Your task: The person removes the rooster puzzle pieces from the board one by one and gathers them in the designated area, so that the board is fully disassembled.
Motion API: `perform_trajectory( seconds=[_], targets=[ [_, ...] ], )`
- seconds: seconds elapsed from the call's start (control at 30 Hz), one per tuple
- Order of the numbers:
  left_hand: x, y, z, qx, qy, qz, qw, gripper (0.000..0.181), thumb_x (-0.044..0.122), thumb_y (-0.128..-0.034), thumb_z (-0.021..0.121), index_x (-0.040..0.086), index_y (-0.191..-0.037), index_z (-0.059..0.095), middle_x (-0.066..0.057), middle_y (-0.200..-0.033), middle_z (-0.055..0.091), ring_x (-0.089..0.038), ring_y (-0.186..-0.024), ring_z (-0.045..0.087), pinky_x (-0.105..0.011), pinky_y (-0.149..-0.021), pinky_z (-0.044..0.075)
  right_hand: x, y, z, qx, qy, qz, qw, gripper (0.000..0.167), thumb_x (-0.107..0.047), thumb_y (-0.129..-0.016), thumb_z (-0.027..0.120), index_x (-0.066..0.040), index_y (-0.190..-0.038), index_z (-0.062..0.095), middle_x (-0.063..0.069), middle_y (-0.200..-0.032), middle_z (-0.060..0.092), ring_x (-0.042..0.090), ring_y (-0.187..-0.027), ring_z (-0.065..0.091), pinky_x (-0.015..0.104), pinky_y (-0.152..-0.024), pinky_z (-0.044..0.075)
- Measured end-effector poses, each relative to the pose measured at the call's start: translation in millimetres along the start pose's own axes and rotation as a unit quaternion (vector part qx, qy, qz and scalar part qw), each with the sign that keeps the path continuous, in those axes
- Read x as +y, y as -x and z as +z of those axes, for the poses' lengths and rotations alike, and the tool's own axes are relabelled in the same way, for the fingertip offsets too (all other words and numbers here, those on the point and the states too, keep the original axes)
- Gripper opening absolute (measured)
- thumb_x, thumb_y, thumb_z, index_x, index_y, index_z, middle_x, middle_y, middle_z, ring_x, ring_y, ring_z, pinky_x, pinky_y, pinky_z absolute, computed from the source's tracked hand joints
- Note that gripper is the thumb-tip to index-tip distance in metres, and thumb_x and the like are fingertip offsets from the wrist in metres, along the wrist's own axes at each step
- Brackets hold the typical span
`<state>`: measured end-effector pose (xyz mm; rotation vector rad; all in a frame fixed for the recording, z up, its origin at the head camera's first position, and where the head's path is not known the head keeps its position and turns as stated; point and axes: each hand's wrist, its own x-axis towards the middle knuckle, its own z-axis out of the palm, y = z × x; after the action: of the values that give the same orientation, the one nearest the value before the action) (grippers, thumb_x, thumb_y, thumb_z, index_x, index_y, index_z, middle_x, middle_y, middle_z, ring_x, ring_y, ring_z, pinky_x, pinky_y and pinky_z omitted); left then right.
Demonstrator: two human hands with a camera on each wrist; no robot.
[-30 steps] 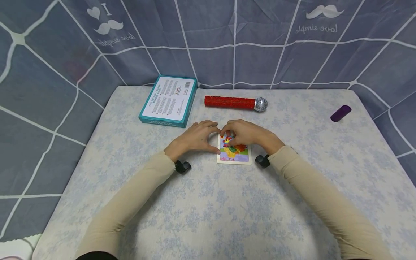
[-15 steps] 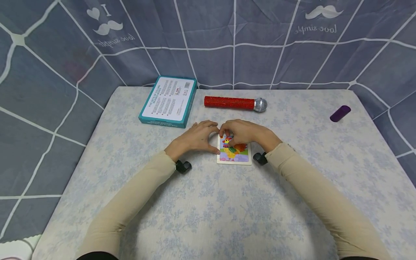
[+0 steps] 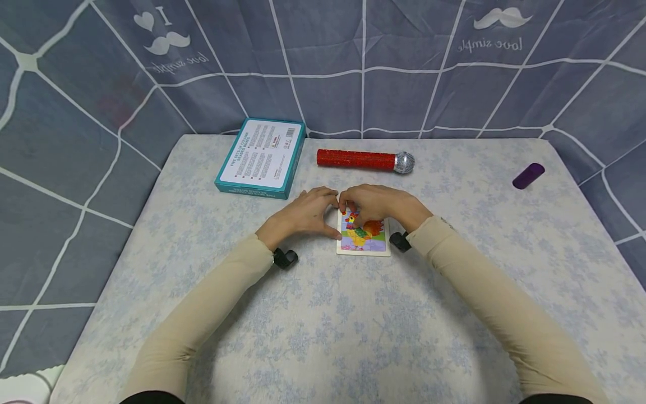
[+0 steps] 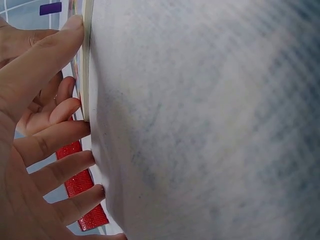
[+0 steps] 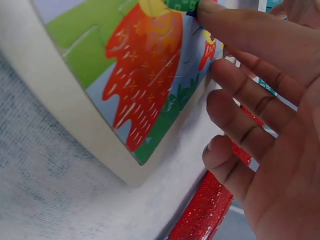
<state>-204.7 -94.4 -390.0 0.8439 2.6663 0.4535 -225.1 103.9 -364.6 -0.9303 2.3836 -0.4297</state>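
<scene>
A small jigsaw puzzle lies flat on the table, a colourful chicken pictured inside its pale frame. My left hand steadies the frame's left side, thumb at the lower edge and index finger near the upper corner. Its other fingers spread out along the tabletop. Over the chicken's head my right hand curls its thumb and index finger, pinching a puzzle piece at the upper left; the fingers largely hide that piece. In the right wrist view the thumb touches the picture by the green wing, with the orange tail in plain sight.
A teal box with a white printed label lies at the back left. Behind the hands is a red glittery microphone with a silver head. A purple cylinder lies far right on the floral tablecloth. Grey-blue checked curtains enclose the table.
My right hand and wrist have shifted slightly left and inward over the puzzle. The left hand stays nearly still, and the puzzle lies in the same place.
</scene>
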Motion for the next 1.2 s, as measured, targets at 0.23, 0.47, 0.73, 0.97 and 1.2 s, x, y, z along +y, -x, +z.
perform_trajectory(
  seconds=[0.23, 0.47, 0.73, 0.97, 1.2],
  targets=[
    [0.3, 0.6, -0.6, 0.000, 0.005, 0.000, 1.0000, 0.061, 0.053, -0.0706, 0.084, 0.016, -0.115, 0.067, -0.011, -0.150, 0.044, -0.030, -0.141, 0.032, -0.067, -0.109, 0.022, -3, -0.3, -3, -0.024, -0.005, 0.005, 0.9997, 0.029, -0.010, -0.085, 0.076, -0.013, -0.110, 0.060, 0.006, -0.101, 0.057, 0.020, -0.091, 0.053, 0.034, -0.079, 0.045],
    [2.0, 0.0, 0.0, -0.002, 0.000, -0.001, 1.0000, 0.065, 0.053, -0.0721, 0.083, 0.013, -0.120, 0.067, -0.011, -0.152, 0.041, -0.030, -0.143, 0.029, -0.066, -0.109, 0.021, -1, 3.7, -2, -0.016, 0.000, 0.022, 0.9996, 0.032, -0.014, -0.086, 0.076, -0.014, -0.114, 0.061, 0.004, -0.107, 0.057, 0.021, -0.098, 0.052, 0.036, -0.085, 0.045],
    [-1.2, 15.6, 2.1, 0.027, -0.027, 0.032, 0.9987, 0.061, 0.051, -0.0771, 0.080, 0.011, -0.120, 0.063, -0.007, -0.135, 0.054, -0.024, -0.124, 0.049, -0.056, -0.104, 0.037, 2, 4.5, 3, 0.018, -0.007, 0.015, 0.9997, 0.036, -0.016, -0.085, 0.078, -0.015, -0.116, 0.062, 0.003, -0.107, 0.058, 0.019, -0.098, 0.054, 0.035, -0.085, 0.046],
    [7.0, 39.6, 4.0, -0.002, -0.029, 0.091, 0.9954, 0.059, 0.045, -0.0806, 0.080, 0.018, -0.131, 0.064, -0.010, -0.144, 0.050, -0.029, -0.132, 0.045, -0.050, -0.107, 0.037, 2, 3.3, 2, 0.018, -0.011, 0.011, 0.9997, 0.031, -0.012, -0.084, 0.077, -0.017, -0.112, 0.064, 0.004, -0.107, 0.058, 0.021, -0.098, 0.053, 0.036, -0.083, 0.047],
    [18.7, 52.0, 11.1, -0.070, -0.057, 0.069, 0.9936, 0.077, 0.055, -0.0759, 0.079, 0.032, -0.144, 0.052, -0.003, -0.163, 0.021, -0.041, -0.146, 0.017, -0.069, -0.108, 0.020, 1, 2.9, 1, 0.004, -0.009, 0.011, 0.9999, 0.036, -0.013, -0.082, 0.080, -0.018, -0.114, 0.064, 0.003, -0.107, 0.058, 0.020, -0.097, 0.054, 0.036, -0.084, 0.047]
  ],
)
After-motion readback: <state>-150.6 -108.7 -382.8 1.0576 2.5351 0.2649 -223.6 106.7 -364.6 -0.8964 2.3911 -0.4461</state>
